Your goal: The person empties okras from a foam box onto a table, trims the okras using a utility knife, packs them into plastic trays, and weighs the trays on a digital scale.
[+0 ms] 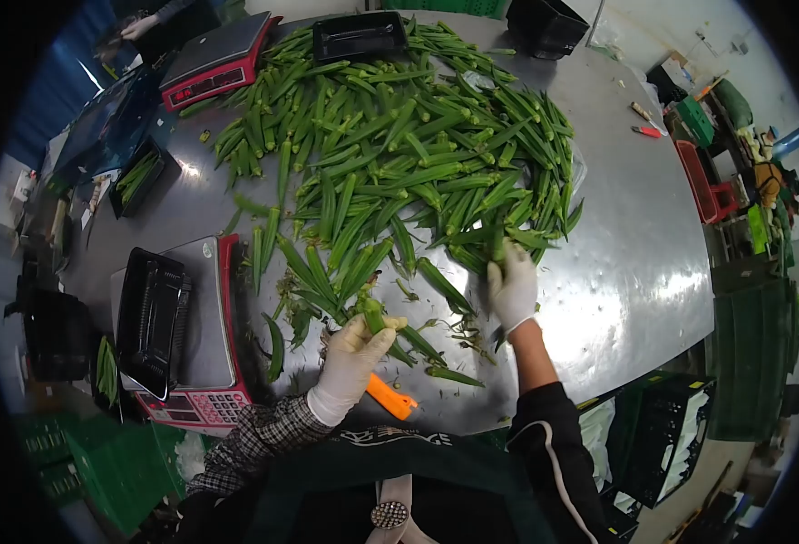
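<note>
My left hand (352, 358), in a pale glove, is closed around an okra pod (375, 317) near the front edge of the table. To the right, my gloved right hand (514, 288) is at the border of a large okra pile (399, 145), fingers closed on another okra pod (495, 243). Just below my left hand lies an orange-handled tool (390, 397), partly hidden by the wrist. Loose pods and trimmed scraps (463, 335) are scattered between the two hands.
A red scale (209, 408) at left carries a tilted black tray (153, 322). A second scale (214, 68) and another black tray (360, 36) stand at the back. A red-handled tool (646, 131) lies on the metal table (635, 236). Another person's gloved hand (140, 27) shows at upper left.
</note>
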The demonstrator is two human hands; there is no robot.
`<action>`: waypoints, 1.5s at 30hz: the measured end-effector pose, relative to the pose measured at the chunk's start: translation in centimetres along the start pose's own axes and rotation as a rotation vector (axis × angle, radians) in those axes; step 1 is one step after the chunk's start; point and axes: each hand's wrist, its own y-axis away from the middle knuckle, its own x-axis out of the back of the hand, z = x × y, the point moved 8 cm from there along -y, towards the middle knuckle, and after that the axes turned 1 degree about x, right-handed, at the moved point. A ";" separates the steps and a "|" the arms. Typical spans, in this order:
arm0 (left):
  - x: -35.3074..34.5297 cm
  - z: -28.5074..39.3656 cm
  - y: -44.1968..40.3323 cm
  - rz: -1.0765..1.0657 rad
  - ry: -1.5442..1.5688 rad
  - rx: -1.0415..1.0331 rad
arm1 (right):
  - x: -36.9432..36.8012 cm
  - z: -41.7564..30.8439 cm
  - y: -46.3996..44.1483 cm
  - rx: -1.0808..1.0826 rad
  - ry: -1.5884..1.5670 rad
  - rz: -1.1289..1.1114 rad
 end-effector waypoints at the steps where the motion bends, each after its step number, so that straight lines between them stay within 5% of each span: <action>1: 0.1 -0.5 -0.1 0.005 0.157 0.078 | -0.2 -1.6 0.6 -0.026 -0.039 -0.056; 6: 1.3 -1.4 0.1 0.036 0.752 0.388 | -0.1 -7.0 5.3 0.222 -0.165 -0.200; 10: 2.7 -2.1 0.9 0.072 0.785 0.395 | 1.4 -4.0 6.6 -0.081 -0.481 -0.169; 13: 2.4 -3.4 1.2 -0.069 0.932 0.405 | 0.5 -2.0 8.2 -0.621 -1.089 -0.357; 18: 2.9 -3.7 1.6 -0.062 0.760 0.383 | 1.6 -2.9 8.1 -0.578 -1.185 -0.507; 20: 2.9 -2.5 1.6 -0.051 0.582 0.310 | 1.7 -4.3 8.0 -0.420 -1.058 -0.634; 24: -0.7 1.2 1.9 -0.282 -0.282 0.060 | 2.1 -10.8 6.2 -0.160 -0.932 -0.788; 26: -1.2 -0.7 2.3 -0.332 -0.188 0.274 | 2.4 -12.9 4.2 -0.098 -0.964 -0.730; 29: -0.9 -1.7 3.0 -0.298 0.084 0.369 | 1.6 -10.4 -2.2 0.218 -0.471 -0.219; 33: 0.7 -1.8 3.2 -0.210 0.514 0.375 | -3.9 -8.2 -4.4 0.293 0.194 -0.399; 36: 1.4 -1.5 3.2 -0.157 0.630 0.373 | -2.8 -7.2 -4.5 0.293 -0.071 -0.264; 39: 1.7 -1.6 3.3 -0.135 0.657 0.364 | 3.0 -3.9 -2.8 -0.018 -0.529 -0.130; 42: 1.8 -3.1 3.2 -0.182 0.722 0.370 | 7.2 0.0 2.2 -0.347 -0.785 -0.338; 45: 1.0 -4.2 3.2 -0.202 0.741 0.420 | 9.4 3.3 5.5 -0.486 -1.114 -0.110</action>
